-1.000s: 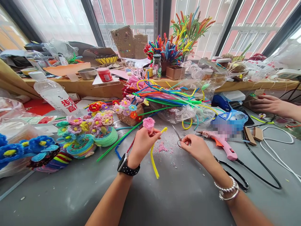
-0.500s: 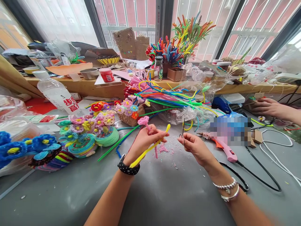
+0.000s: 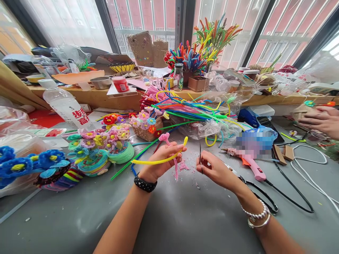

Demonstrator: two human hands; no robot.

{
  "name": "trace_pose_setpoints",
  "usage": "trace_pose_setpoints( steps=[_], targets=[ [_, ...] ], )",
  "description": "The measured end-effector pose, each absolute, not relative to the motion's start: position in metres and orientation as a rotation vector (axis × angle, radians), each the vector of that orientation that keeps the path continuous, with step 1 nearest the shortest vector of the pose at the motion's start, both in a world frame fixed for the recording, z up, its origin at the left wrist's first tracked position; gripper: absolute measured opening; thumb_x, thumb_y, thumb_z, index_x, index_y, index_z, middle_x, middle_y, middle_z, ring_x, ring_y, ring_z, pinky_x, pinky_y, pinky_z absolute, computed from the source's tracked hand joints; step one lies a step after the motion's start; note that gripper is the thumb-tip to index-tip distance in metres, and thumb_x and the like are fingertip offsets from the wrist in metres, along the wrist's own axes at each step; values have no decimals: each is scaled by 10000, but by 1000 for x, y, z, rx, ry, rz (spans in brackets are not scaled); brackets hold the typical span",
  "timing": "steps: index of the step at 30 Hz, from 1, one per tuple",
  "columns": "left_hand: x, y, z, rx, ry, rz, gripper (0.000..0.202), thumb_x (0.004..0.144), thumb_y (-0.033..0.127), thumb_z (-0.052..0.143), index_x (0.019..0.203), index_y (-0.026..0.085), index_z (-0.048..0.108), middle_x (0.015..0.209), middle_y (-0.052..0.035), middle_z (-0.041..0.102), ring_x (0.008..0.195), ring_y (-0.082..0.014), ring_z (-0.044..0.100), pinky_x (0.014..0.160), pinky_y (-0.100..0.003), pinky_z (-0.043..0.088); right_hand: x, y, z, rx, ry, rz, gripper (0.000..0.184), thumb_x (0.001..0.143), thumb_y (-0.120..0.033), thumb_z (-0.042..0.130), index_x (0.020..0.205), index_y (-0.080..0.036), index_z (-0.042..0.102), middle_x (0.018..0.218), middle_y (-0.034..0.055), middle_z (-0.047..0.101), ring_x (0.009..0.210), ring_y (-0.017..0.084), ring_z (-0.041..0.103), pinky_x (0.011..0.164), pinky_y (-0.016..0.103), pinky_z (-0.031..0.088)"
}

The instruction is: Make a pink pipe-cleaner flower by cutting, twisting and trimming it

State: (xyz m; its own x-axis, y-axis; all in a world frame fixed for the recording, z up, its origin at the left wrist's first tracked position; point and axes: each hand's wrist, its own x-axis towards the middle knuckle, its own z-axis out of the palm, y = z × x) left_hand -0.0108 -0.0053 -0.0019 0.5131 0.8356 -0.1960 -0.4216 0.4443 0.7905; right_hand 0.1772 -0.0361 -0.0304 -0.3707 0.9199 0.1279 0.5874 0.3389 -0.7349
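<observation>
My left hand point(image 3: 159, 160) is closed on a pink pipe-cleaner flower point(image 3: 164, 137) whose stem hangs down past the palm. The same hand also pinches a yellow pipe cleaner point(image 3: 156, 161) that lies almost level, its tip curling up by my fingers. My right hand point(image 3: 215, 171) is closed on small scissors point(image 3: 200, 157), blades pointing up, a short gap from the left fingers. Pink fluff point(image 3: 183, 166) lies on the grey table point(image 3: 169, 218) below both hands.
Finished pipe-cleaner flowers point(image 3: 103, 148) crowd the left. A small flower basket point(image 3: 148, 128) and a bag of loose coloured pipe cleaners point(image 3: 196, 111) lie ahead. A pink glue gun point(image 3: 251, 165) with black cord lies right. Another person's hand point(image 3: 321, 121) works at far right. A water bottle point(image 3: 65, 106) leans left.
My left hand turned the flower from upright to tilted, and the yellow pipe cleaner swung from hanging down to nearly level. The scissors rose to point up. The other person's hand shifted right.
</observation>
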Motion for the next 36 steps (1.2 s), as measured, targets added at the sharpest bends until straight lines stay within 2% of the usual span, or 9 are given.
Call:
trace_pose_setpoints(
  steps=[3,8,12,19,36],
  targets=[
    [-10,-5,-4,718,650,825,219,612,154,672,620,139,454,646,17,551,477,-17,476,487,-154,389,176,-40,-28,-1323,-2192,776,331,733,-510,507,780,-183,499,750,5,498,623,128,425,548,236,339],
    [-8,-4,-6,777,701,751,270,613,161,686,602,150,416,621,18,537,474,-26,459,482,-168,380,178,-41,-21,-1314,-2268,868,373,742,-529,476,629,-176,515,648,-5,499,580,120,413,531,235,315],
    [-9,-5,-4,754,670,742,302,607,153,688,574,153,388,582,28,517,443,-17,424,447,-164,342,184,-41,-15,-1243,-2246,1033,426,680,-579,510,541,-178,470,564,-34,423,528,102,365,484,221,278],
    [-7,-8,-1,730,594,661,322,635,139,652,563,165,339,505,51,481,387,-4,388,417,-151,298,189,-42,-8,-1177,-2119,1306,504,616,-655,495,490,-181,382,520,-42,357,494,91,315,445,215,253],
    [-11,-7,-1,781,637,585,347,611,161,667,581,168,322,538,44,521,363,12,338,402,-155,259,189,-38,-14,-1232,-2153,1174,447,657,-484,590,467,-176,329,495,-55,318,502,83,280,448,211,215]
  ],
)
